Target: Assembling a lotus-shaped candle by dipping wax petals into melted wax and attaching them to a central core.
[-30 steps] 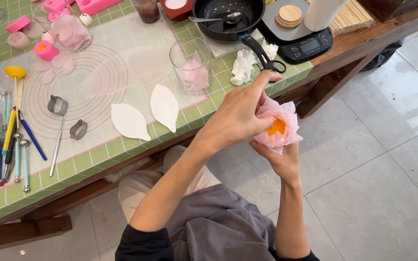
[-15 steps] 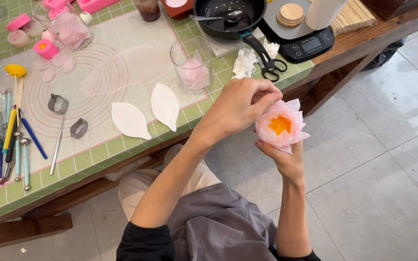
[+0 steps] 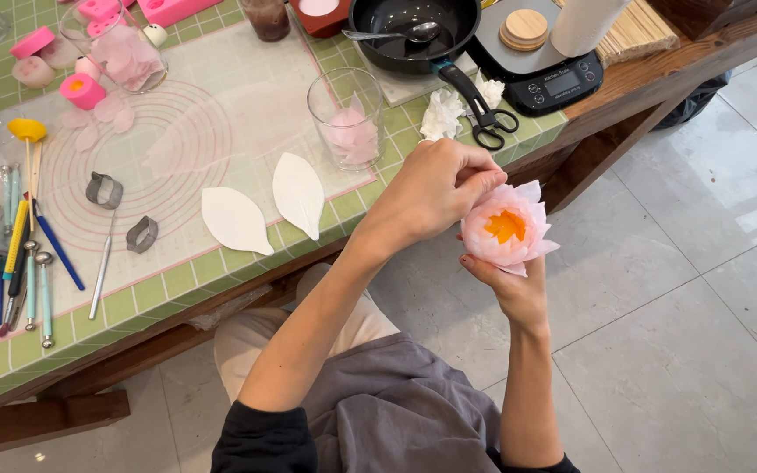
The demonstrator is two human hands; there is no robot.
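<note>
The left hand [image 3: 435,188] curls over the top edge of a pink flower [image 3: 508,229], fingertips pinched together on its outer petals. Beneath, the right hand [image 3: 510,285] cups the bloom, fingers clamped around its base.

I have one view only, from the head camera, looking steeply down over the lap at close range; the green table [image 3: 221,271] fills the upper left (seen slantwise) and the tiled floor [image 3: 685,289] the right.
</note>
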